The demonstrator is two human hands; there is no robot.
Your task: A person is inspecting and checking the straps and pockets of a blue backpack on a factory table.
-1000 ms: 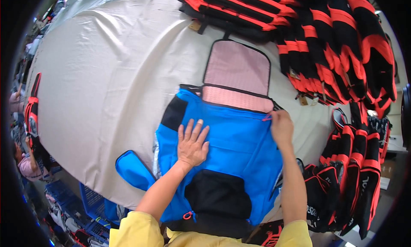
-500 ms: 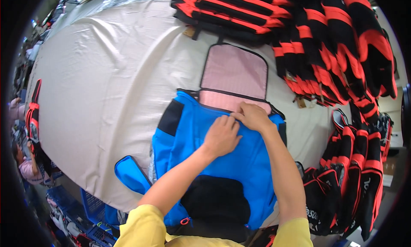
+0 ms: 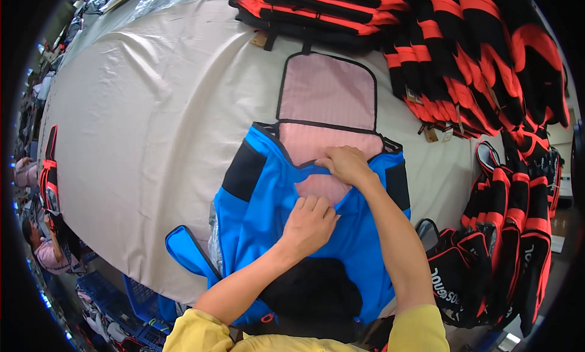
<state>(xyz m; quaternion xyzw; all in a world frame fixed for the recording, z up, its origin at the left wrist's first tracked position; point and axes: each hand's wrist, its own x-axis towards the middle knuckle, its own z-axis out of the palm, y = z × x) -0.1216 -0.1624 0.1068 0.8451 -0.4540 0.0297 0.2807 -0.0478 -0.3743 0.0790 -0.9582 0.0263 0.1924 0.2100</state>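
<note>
A blue backpack (image 3: 250,230) with black panels lies before me. Its pink-lined lid (image 3: 329,90) is laid open away from me, and more pink lining shows at its mouth. My left hand (image 3: 309,227) is closed, its bent fingers at the lower edge of a patch of pink fabric (image 3: 323,187) showing on the blue front. Whether that patch is turned-out lining or a separate piece, I cannot tell. Just beyond it, my right hand (image 3: 347,166) curls its fingers at the rim of the mouth; its fingertips are partly hidden.
A pale cloth (image 3: 134,138) covers the table. Black and red bags (image 3: 329,10) are stacked at the far side, with more (image 3: 475,59) piled on the right. Blue crates (image 3: 140,297) stand at lower left. Farther left, another person (image 3: 52,248) handles a black and red item.
My left hand has drawn toward me, and the pink patch now shows between my hands. The right hand stays near the rim. The view has shifted slightly.
</note>
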